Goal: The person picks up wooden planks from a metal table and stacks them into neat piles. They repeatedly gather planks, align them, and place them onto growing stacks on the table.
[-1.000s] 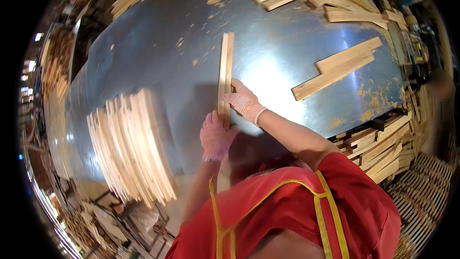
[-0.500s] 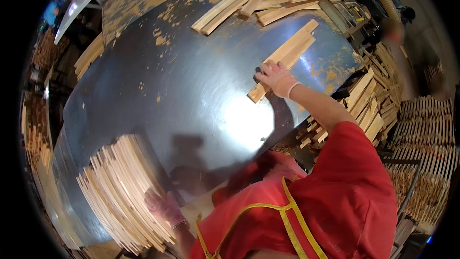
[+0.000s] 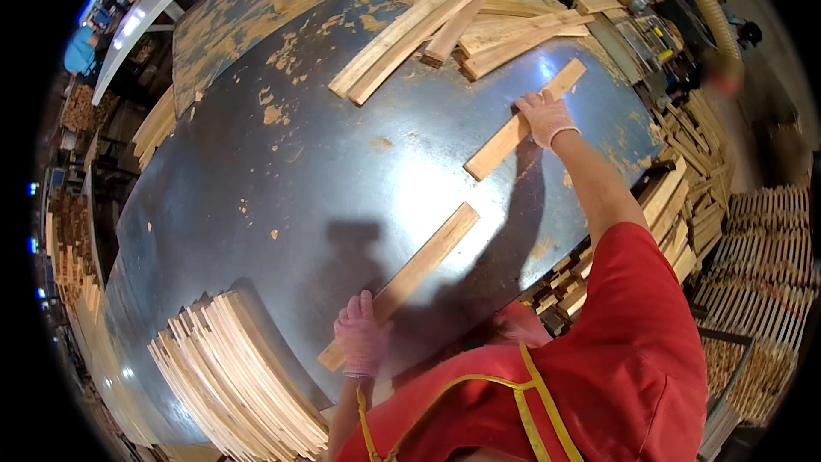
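Both hands wear pale, pinkish gloves. Toward the lower middle, my left hand (image 3: 361, 338) grips the near end of a wooden slat (image 3: 428, 257), which points up and right across the dark metal table (image 3: 282, 171). Farther off on the right, my right hand (image 3: 547, 117) has its fingers curled over a second wooden slat (image 3: 498, 147), which slants much the same way. A gap separates the two slats. Left of my left hand, a tight row of pale wooden strips (image 3: 239, 376) is packed side by side.
Several loose slats (image 3: 402, 34) lie at the far side among patches of sawdust. Beyond the table's right edge are a heap of wood pieces (image 3: 676, 205) and tall stacked bundles (image 3: 761, 274). A ribbed hose (image 3: 701, 0) hangs at the far right, and a person in blue (image 3: 81, 50) is far left.
My left hand has left the row of strips and taken one slat. The two slats that lay together under my right hand are apart; my right hand has moved farther right with one.
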The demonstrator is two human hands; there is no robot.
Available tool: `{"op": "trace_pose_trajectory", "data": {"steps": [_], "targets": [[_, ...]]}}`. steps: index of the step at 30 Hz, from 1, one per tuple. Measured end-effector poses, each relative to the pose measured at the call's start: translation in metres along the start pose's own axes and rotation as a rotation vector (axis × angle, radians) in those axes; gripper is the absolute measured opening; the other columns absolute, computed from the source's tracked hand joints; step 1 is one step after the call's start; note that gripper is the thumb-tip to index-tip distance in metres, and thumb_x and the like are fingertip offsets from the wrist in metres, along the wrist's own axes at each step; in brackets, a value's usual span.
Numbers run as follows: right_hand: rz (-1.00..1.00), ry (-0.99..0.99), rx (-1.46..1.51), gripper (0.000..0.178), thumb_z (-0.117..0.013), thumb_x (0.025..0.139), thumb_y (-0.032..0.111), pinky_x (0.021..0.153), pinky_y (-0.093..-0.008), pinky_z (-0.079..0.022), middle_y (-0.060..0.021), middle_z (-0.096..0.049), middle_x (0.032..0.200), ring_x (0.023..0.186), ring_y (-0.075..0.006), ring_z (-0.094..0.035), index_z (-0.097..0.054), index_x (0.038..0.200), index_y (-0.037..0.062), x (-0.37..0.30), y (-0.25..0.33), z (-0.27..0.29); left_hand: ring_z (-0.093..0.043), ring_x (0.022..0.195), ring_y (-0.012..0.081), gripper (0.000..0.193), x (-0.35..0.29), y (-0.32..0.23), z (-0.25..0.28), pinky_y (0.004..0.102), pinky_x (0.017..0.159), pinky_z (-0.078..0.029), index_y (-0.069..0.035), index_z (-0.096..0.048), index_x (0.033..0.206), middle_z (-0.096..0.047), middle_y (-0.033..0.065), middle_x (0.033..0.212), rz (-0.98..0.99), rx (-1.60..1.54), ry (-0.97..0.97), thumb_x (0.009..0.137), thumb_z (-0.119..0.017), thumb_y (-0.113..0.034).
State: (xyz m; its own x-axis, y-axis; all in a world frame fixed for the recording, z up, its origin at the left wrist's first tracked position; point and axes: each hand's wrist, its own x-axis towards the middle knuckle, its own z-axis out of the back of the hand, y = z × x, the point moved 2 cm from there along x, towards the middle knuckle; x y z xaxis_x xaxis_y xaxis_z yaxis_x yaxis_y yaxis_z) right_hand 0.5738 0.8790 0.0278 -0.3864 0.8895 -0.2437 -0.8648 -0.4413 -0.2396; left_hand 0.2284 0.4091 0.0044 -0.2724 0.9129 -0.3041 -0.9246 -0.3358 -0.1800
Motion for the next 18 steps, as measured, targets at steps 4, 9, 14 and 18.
{"op": "trace_pose_trajectory", "data": {"steps": [4,9,14,18], "targets": [[0.213,0.222,-0.122,0.067,-0.075,0.091,0.033,0.11,-0.0504,-0.051,-0.0147,-0.069,0.138,0.134,-0.0409,-0.061,-0.056,0.153,0.0153,0.029,0.028,0.02,-0.07,0.106,0.0318,0.077,-0.01,0.025,0.007,0.0492,0.095,-0.057,-0.009,-0.057,0.15,-0.072,0.0121,0.118,0.263,-0.225,0.054,0.083,-0.086,-0.032],[0.38,0.211,0.506,0.074,-0.072,0.094,0.052,0.105,-0.0487,-0.053,-0.0215,-0.074,0.131,0.121,-0.043,-0.07,-0.057,0.15,0.0061,-0.009,0.182,0.092,-0.067,0.107,0.0108,0.063,-0.051,0.072,-0.002,0.0285,0.092,-0.055,-0.002,-0.057,0.153,-0.073,0.0048,0.121,0.638,-1.118,0.01,0.096,-0.08,-0.015],[0.397,0.446,1.009,0.08,-0.064,0.098,0.057,0.106,-0.0461,-0.053,-0.0326,-0.073,0.127,0.121,-0.0428,-0.071,-0.055,0.147,-0.0048,-0.095,0.37,0.07,-0.07,0.104,0.0144,0.05,-0.098,0.106,-0.011,0.0296,0.093,-0.054,-0.001,-0.066,0.144,-0.077,0.0051,0.111,0.701,-1.296,-0.163,0.099,-0.075,-0.018],[0.587,0.579,0.819,0.074,-0.051,0.105,0.056,0.113,-0.0529,-0.048,-0.0371,-0.066,0.138,0.129,-0.051,-0.064,-0.055,0.144,-0.0068,-0.201,0.526,0.056,-0.071,0.116,0.0262,0.05,-0.165,0.15,-0.018,0.0367,0.1,-0.054,-0.001,-0.069,0.141,-0.077,0.0112,0.121,0.708,-0.96,-0.341,0.097,-0.076,-0.025]]}}
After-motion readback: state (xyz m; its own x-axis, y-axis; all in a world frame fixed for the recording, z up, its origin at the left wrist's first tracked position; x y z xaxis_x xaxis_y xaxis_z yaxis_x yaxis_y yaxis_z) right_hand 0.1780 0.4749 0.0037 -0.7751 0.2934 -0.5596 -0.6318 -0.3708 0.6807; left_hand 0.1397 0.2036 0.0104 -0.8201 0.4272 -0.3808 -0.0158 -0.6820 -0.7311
